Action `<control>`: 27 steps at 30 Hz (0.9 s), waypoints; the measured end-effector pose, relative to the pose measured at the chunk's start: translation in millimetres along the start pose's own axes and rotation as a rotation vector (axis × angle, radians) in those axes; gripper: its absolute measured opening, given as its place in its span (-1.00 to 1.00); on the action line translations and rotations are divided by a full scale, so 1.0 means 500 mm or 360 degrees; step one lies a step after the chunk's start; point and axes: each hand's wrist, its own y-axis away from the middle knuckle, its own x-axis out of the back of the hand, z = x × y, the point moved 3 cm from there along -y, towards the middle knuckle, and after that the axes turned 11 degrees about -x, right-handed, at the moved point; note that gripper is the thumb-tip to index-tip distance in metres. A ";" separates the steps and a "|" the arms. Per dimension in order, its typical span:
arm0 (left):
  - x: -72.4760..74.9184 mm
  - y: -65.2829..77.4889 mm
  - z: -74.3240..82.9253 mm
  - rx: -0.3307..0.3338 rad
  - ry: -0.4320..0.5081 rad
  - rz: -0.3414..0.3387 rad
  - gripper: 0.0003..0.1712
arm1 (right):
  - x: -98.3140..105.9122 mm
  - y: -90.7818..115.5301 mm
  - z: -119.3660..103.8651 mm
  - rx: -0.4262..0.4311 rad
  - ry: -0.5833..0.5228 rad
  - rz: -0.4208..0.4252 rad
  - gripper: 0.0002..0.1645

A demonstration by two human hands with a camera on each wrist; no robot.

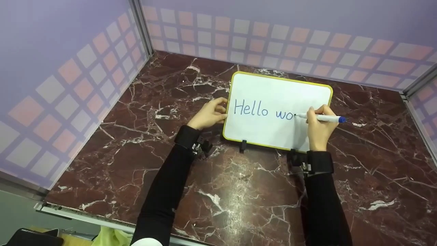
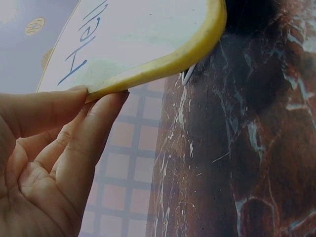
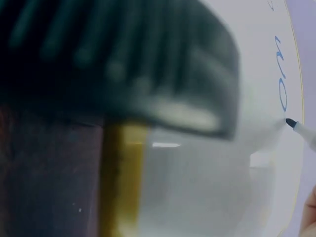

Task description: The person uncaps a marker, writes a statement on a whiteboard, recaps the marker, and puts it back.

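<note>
A small whiteboard [image 1: 269, 92] with a yellow rim leans on a stand, and blue letters across it read "Hello wo". My left hand [image 1: 210, 113] pinches the board's left edge; in the left wrist view the thumb [image 2: 54, 108] lies on the face and a finger behind the rim. In my right hand [image 1: 321, 128] is a white marker [image 1: 324, 118] with a blue end. Its dark tip [image 3: 291, 122] is at the board, just right of the "o". The right wrist view shows only a bit of that hand at its edge.
The board stands on a dark red marble-patterned table [image 1: 136, 164], with black stand feet [image 1: 243, 146] at its lower edge. Purple panels [image 1: 290, 41] with pink and white squares enclose the back and sides. Yellow-green cloth [image 1: 111, 236] lies below the front edge.
</note>
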 end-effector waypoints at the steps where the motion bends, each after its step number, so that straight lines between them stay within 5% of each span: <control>1: 0.000 -0.001 -0.001 -0.0002 0.0006 0.0002 -0.53 | 0.000 0.000 0.000 0.0003 -0.0003 0.0001 -0.63; 12: 0.000 0.004 0.016 0.0003 0.0024 -0.0006 -0.52 | 0.004 -0.003 -0.006 -0.0111 0.0201 0.0008 -0.64; 20: 0.000 0.001 0.002 -0.0012 0.0005 0.0011 -0.52 | 0.006 -0.003 0.000 -0.0066 -0.0035 0.0073 -0.61; 27: -0.001 -0.001 0.001 -0.0005 -0.0001 0.0004 -0.51 | 0.009 0.000 -0.005 -0.0052 -0.0012 0.0176 -0.60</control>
